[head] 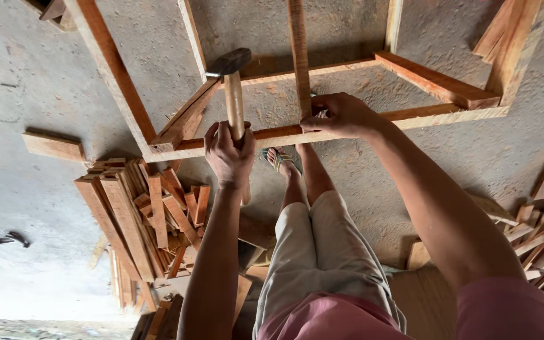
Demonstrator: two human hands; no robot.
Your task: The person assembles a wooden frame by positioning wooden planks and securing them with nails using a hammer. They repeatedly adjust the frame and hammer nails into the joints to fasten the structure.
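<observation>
Hammer raised over the wooden frame point(347, 126) spanning the upper half of the picture.
I see bare concrete floor point(26, 75) open at upper left; my right hand point(341, 115) grips the frame's near rail at centre, my left hand point(229, 154) wraps the hammer point(233, 88) handle, head just above that edge.

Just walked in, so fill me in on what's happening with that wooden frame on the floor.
A person is bent over a frame of reddish-brown wooden slats lying on a grey concrete floor. The left hand grips the pale wooden handle of a dark-headed hammer, its head raised over the frame's corner. The right hand presses on the near slat where an upright slat meets it. A heap of short wood offcuts lies beside the frame.
</observation>
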